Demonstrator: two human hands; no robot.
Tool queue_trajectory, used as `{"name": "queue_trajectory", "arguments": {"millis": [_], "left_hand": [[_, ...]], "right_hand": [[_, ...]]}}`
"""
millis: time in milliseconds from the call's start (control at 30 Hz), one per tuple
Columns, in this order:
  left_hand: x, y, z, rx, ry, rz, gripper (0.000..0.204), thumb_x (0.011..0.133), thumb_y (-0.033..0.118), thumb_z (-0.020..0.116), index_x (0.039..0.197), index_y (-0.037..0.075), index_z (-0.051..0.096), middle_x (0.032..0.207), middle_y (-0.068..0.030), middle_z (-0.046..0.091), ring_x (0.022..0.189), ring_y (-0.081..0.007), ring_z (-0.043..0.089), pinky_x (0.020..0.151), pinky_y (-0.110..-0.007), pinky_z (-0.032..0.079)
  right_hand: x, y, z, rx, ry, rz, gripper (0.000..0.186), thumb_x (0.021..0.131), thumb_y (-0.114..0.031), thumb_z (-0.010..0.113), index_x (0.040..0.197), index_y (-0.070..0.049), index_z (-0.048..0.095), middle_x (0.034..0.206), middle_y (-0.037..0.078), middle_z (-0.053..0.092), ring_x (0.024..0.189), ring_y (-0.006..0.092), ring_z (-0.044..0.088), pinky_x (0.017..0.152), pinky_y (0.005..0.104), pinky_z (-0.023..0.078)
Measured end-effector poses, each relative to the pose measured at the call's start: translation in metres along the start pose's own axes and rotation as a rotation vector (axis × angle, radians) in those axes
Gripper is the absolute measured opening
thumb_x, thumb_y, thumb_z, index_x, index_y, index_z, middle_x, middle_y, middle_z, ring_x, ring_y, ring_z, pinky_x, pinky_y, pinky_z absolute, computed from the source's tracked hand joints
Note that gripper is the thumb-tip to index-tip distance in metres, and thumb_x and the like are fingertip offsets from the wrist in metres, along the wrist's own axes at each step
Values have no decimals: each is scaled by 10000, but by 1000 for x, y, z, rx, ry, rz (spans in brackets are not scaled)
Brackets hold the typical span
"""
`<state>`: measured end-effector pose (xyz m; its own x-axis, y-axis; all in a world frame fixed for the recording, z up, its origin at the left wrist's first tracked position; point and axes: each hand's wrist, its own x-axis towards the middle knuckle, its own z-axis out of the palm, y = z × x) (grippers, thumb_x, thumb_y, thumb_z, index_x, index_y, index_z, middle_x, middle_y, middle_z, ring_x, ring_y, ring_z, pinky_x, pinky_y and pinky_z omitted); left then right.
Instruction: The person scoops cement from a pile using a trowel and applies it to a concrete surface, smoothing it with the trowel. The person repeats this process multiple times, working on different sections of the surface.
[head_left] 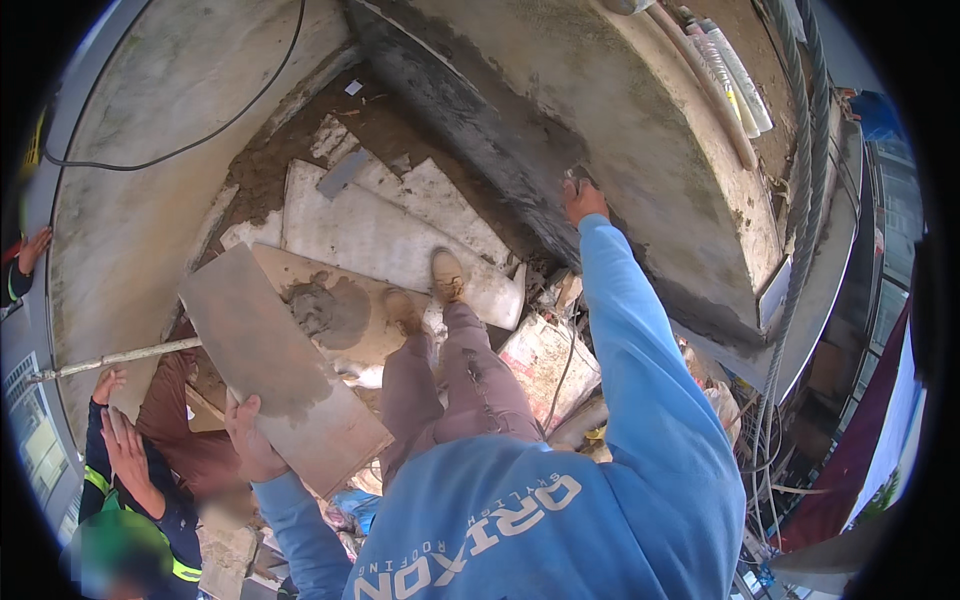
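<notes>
My left hand grips the edge of a large flat rectangular tile, tilted beside my legs. The tile's upper part is darker and looks wet; its lower end is paler. Out ahead, my right hand is closed at the concrete wall, holding a small dark tool whose kind is too small to tell. Around that hand the wall carries a dark grey, damp-looking coat. A heap of wet mortar lies on a board by my boots.
Pale broken slabs cover the ground ahead. At the left, a person in a green helmet raises a hand near a pole. Steel cables hang at the right; tubes lie on the ledge. A black cord crosses the left wall.
</notes>
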<state>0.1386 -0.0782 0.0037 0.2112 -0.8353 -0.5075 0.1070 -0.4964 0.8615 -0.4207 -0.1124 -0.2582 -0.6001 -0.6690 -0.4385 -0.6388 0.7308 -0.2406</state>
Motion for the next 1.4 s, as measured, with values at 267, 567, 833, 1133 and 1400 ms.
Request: {"name": "queue_trajectory", "arguments": {"millis": [267,567,833,1133,1400], "left_hand": [[-9,-1,5,-154,4,-16,607,799,178,567,1347,-63,465,1203,-162,599,1031,-269,634,852,-350,529],[-17,-11,1,-45,61,-37,561,817,151,524,1330,-74,479,1199,-177,598,1015,-267,640,851,-347,533],[-16,-17,13,-63,-56,-75,548,824,132,494,1332,-72,480,1198,-190,597,1027,-279,642,863,-360,538],[-2,-23,-6,-89,-76,-98,586,829,121,511,1384,-49,432,1264,-185,578,1079,-307,629,897,-387,528],[-1,-15,0,-105,-102,-63,611,807,147,510,1374,-65,426,1258,-200,560,1083,-311,614,907,-391,512]], "right_hand": [[-8,4,-24,99,-29,-123,541,968,-439,491,1281,-2,548,1172,294,627,1125,449,588,967,490,457],[57,-23,8,111,-21,-165,507,966,-401,506,1312,-39,583,1235,215,630,1175,399,570,1028,432,417],[52,-9,27,150,-58,-36,529,977,-398,485,1362,-41,547,1339,215,569,1272,382,507,1085,425,389],[0,55,26,156,-72,87,502,984,-416,467,1383,-121,543,1347,198,567,1267,392,508,1077,445,400],[-92,111,48,148,78,321,471,976,-377,487,1364,-119,553,1200,261,624,1130,455,576,972,489,457]]}}
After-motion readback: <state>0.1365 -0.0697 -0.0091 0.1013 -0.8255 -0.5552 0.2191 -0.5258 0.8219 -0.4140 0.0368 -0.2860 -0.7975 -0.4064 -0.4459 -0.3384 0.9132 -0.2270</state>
